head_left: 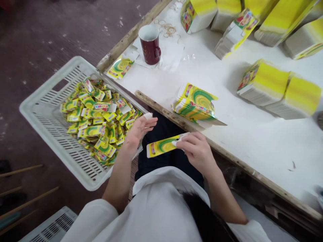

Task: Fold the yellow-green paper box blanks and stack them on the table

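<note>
Over my lap, my right hand [195, 149] pinches one end of a flat yellow and green printed carton [161, 147], which points left. My left hand [138, 131] holds nothing; its fingers are stretched out, with a white wrap on a fingertip, beside the basket's near edge. A stack of flat printed cartons [196, 101] leans at the table edge in front of me. To the left, a white slotted plastic basket [50, 111] holds a heap of small folded yellow cartons [98, 117].
A dark red mug [150, 47] stands on the white table [252, 141], near rubber bands [169, 30] and a loose carton piece [120, 67]. Bundled carton stacks [272, 84] sit to the right and at the back. A wooden strip [161, 107] borders the table.
</note>
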Demonstrator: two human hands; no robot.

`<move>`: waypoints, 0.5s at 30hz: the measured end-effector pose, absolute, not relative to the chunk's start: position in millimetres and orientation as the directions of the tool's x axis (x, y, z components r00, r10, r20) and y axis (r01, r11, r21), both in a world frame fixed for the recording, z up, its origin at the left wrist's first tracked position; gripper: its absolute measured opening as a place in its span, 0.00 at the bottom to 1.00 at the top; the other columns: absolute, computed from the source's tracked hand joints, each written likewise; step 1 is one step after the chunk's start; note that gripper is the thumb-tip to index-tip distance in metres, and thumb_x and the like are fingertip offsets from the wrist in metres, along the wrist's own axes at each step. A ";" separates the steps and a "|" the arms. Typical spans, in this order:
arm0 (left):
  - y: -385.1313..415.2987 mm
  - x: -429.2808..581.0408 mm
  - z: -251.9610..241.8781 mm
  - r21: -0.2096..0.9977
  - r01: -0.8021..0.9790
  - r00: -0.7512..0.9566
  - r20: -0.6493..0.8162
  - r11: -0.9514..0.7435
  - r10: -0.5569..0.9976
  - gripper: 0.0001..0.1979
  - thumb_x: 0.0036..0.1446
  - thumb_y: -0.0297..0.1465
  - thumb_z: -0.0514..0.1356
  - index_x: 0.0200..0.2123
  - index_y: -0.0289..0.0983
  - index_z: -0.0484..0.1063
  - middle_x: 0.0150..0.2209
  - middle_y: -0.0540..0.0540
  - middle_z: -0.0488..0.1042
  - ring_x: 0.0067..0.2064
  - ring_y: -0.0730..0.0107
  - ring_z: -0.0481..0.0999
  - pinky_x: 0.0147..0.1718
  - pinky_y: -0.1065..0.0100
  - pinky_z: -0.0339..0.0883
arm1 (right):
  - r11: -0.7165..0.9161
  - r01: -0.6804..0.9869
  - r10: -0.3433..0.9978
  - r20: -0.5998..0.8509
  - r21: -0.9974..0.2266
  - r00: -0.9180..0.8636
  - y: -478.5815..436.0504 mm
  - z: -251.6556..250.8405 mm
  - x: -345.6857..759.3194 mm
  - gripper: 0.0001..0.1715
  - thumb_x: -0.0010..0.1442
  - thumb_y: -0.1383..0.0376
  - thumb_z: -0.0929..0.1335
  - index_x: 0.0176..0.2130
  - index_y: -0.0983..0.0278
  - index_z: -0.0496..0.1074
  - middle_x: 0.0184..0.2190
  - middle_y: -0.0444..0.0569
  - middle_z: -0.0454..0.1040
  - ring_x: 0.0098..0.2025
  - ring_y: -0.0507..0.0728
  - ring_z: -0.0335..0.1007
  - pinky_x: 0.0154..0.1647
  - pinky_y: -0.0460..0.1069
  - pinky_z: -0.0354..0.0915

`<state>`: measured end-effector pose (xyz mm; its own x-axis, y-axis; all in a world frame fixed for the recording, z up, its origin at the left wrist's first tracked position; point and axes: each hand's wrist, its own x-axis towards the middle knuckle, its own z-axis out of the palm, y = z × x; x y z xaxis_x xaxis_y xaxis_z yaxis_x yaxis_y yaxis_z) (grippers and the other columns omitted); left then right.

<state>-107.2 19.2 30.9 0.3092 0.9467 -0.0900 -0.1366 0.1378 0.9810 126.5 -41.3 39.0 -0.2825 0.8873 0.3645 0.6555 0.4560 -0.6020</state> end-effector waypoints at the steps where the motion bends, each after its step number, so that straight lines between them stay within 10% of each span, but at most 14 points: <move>1: 17.1 -110.0 33.9 0.993 0.015 0.414 -0.110 0.114 0.904 0.49 0.39 0.63 0.67 0.59 0.41 0.67 0.60 0.36 0.73 0.59 0.45 0.74 0.57 0.49 0.67 | 0.508 0.666 0.858 0.388 -0.547 -0.336 -43.5 39.3 125.7 0.15 0.65 0.75 0.65 0.39 0.57 0.76 0.34 0.44 0.78 0.40 0.56 0.70 0.50 0.54 0.66; 5: -4.0 -92.4 36.4 0.894 0.448 0.601 -0.282 -0.022 0.748 0.45 0.44 0.42 0.74 0.63 0.40 0.61 0.59 0.38 0.73 0.57 0.46 0.75 0.55 0.51 0.69 | 0.484 0.688 0.851 0.474 -0.540 -0.227 -56.9 33.0 115.5 0.15 0.63 0.70 0.69 0.48 0.54 0.74 0.43 0.47 0.76 0.51 0.60 0.69 0.66 0.63 0.57; 9: -23.9 -67.1 30.3 0.839 0.539 0.477 -0.239 -0.067 0.846 0.37 0.52 0.33 0.68 0.62 0.39 0.57 0.54 0.41 0.74 0.54 0.53 0.77 0.52 0.57 0.71 | 0.172 0.447 0.892 0.332 -0.878 0.308 -69.2 19.5 106.3 0.41 0.62 0.58 0.72 0.67 0.58 0.55 0.63 0.59 0.63 0.65 0.65 0.62 0.65 0.64 0.61; 15: -30.2 -55.7 22.3 0.847 0.488 0.507 -0.078 -0.212 0.858 0.35 0.50 0.32 0.69 0.59 0.43 0.60 0.50 0.42 0.73 0.48 0.54 0.79 0.45 0.59 0.73 | -0.237 -0.117 0.971 -0.240 -0.964 0.013 -68.1 7.9 99.2 0.25 0.68 0.51 0.63 0.59 0.60 0.70 0.53 0.54 0.78 0.58 0.62 0.74 0.61 0.59 0.68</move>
